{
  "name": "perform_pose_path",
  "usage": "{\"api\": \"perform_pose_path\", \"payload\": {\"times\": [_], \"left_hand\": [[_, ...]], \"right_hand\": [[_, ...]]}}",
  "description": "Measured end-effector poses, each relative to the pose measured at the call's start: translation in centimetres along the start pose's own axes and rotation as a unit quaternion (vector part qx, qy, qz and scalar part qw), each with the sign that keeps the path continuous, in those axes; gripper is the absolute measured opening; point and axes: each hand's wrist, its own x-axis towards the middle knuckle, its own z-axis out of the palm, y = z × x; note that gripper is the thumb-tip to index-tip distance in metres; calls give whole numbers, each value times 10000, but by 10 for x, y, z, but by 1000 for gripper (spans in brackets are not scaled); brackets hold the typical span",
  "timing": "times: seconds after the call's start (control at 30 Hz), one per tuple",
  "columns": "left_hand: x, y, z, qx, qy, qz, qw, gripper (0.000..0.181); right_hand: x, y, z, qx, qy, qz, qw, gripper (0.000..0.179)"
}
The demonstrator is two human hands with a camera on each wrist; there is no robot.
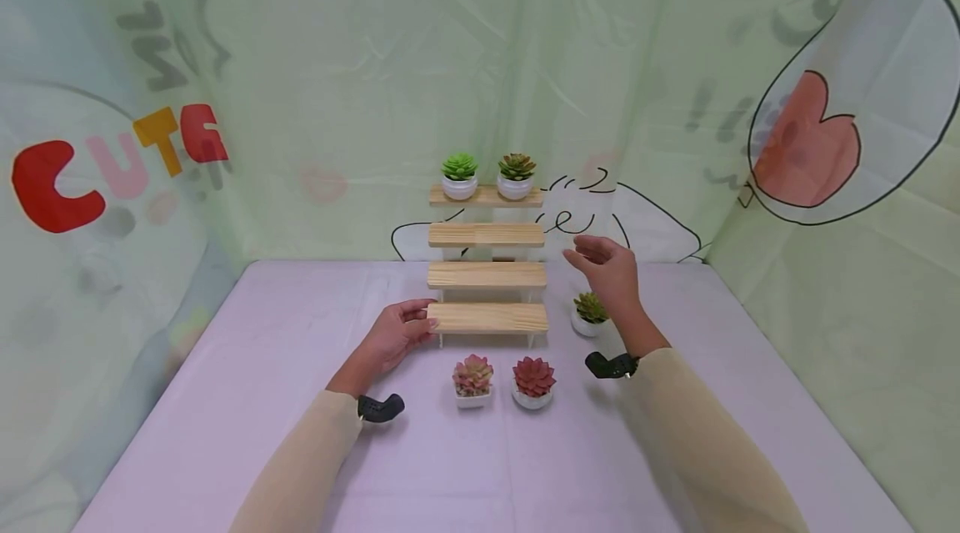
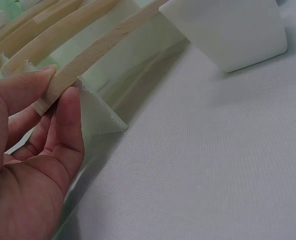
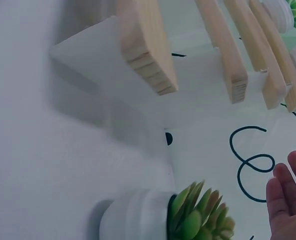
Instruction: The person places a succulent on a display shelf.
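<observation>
A tiered wooden display stand with pale plank shelves stands at the back of the table. My left hand pinches the left end of its lowest plank between thumb and fingers. To the right of the stand, my right hand is raised with nothing in it, its fingers loosely extended. Just below it sits a green potted succulent in a round white pot. On the top plank are a bright green succulent and a reddish-green succulent, side by side.
In front of the stand are a pink succulent in a square white pot and a dark red succulent in a round one. A pale cloth covers the table. Printed curtains rise behind and at both sides.
</observation>
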Motion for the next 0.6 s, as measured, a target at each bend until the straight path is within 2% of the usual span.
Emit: {"api": "perform_pose_path", "payload": {"times": [0.23, 0.6], "left_hand": [[1, -2, -1, -1, -20, 32, 10000, 51], [-1, 0, -2, 17, -36, 15, 10000, 53]], "right_hand": [[-10, 13, -7, -281, 82, 153, 9995, 55], [-24, 39, -17, -267, 191, 350, 9988, 61]]}}
